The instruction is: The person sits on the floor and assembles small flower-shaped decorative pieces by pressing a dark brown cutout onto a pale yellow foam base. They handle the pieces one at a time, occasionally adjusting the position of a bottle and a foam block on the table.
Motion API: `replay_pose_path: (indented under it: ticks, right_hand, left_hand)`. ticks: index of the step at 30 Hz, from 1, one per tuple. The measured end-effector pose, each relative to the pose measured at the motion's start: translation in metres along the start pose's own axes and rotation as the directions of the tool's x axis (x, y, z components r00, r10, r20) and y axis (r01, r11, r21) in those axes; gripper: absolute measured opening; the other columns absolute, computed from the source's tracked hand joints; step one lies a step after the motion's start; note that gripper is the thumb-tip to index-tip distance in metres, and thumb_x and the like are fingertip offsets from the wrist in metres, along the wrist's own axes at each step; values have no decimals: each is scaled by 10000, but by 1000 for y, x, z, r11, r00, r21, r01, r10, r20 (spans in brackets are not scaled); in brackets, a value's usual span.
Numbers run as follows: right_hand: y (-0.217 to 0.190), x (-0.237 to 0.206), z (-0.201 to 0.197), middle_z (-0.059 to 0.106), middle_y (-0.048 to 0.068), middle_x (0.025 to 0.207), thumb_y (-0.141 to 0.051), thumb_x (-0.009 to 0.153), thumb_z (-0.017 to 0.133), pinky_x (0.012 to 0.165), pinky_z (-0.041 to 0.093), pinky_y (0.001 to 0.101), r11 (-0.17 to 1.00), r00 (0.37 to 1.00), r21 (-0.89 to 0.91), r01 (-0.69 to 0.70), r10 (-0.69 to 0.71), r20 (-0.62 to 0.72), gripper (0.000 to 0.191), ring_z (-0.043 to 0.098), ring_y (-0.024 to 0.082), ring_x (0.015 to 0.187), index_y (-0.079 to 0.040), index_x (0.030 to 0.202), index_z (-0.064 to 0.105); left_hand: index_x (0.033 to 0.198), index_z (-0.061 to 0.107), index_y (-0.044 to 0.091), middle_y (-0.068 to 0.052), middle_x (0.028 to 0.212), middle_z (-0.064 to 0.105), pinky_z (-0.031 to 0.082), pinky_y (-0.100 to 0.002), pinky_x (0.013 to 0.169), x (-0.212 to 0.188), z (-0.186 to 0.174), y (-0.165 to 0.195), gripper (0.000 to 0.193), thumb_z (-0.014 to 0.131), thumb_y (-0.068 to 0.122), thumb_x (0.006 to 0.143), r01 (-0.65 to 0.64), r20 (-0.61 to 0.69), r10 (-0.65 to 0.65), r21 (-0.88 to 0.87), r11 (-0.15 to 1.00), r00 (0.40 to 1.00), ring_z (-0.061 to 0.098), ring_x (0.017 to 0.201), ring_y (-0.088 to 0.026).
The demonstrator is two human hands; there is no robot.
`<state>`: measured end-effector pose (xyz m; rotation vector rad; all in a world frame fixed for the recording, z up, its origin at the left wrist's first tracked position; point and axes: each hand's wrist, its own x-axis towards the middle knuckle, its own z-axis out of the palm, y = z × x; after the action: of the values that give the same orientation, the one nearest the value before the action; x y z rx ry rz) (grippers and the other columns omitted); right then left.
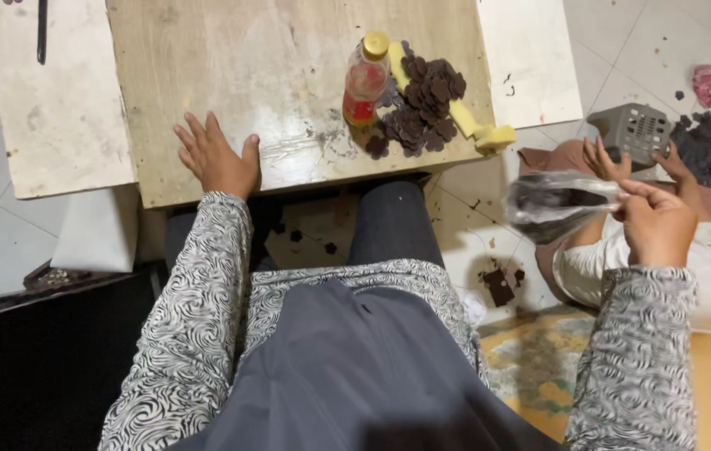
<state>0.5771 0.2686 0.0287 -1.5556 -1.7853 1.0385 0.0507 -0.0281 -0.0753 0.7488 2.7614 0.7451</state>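
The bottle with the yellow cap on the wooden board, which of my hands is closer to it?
Left. Your left hand lies flat on the board, a short way left of the bottle. Your right hand is off the board to the right, holding a clear plastic bag.

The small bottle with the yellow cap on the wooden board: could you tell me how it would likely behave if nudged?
The bottle stands upright, tall and narrow, so a push near the yellow cap would probably tip it. It looks like round, clear plastic, so once down it might roll. The pile of dark discs beside it may stop it on that side.
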Motion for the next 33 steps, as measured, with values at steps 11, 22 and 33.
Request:
replay_pose_path:
  ticks: [11, 22, 33]
  right_hand:
    - [42, 153, 31, 650, 113, 863, -87, 1059, 552, 614, 556, 389, 579, 944, 749, -322, 256, 207, 101, 657, 245, 700, -12, 1076, 617]
    - [40, 198, 65, 645, 3, 741, -143, 1053, 624, 528, 466, 306, 750, 868, 579, -319, 476, -139, 148, 617, 142, 613, -85, 920, 652]
    - [20, 180, 93, 641, 25, 921, -118, 1049, 629, 684, 461, 302, 883, 904, 342, -321, 393, -167, 62, 620, 146, 793, -74, 1057, 587]
  left_hand:
    - [1593, 268, -38, -303, 1681, 47, -18, -601, 1238, 6, 21, 25, 802, 588, 437, 1032, 95, -4, -95, 83, 992, 995, -18, 1567, -406]
    - [1591, 357, -6, -306, 1690, 145, 30, -631, 1254, 19, 44, 21, 753, 634, 424, 1039, 62, -76, -54, 107, 992, 996, 74, 1585, -429]
    - [1584, 348, 9, -293, 1680, 141, 33, -609, 1255, 31, 41, 4, 756, 609, 445, 1025, 67, -80, -59, 104, 992, 995, 72, 1578, -410]
